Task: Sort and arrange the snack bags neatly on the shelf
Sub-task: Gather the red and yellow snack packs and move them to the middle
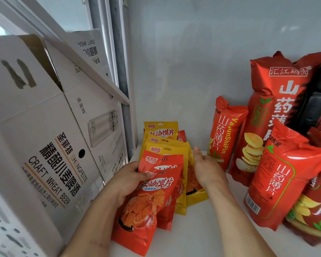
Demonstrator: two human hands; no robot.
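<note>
A row of small flat snack bags lies overlapped on the white shelf (202,230), red ones (152,199) in front and yellow ones (167,147) behind. My left hand (126,180) grips the left edge of the front red bags, thumb across their faces. My right hand (206,166) has straight fingers and lies against the right side of the yellow bags. Tall red crisp bags (278,112) stand and lean at the right, with a narrower one (224,132) next to them.
White beer cartons (50,145) fill the neighbouring shelf bay at left, behind a metal upright (126,117). A grey back wall (193,71) closes the shelf. A dark bag (319,101) stands at the far right behind the red ones.
</note>
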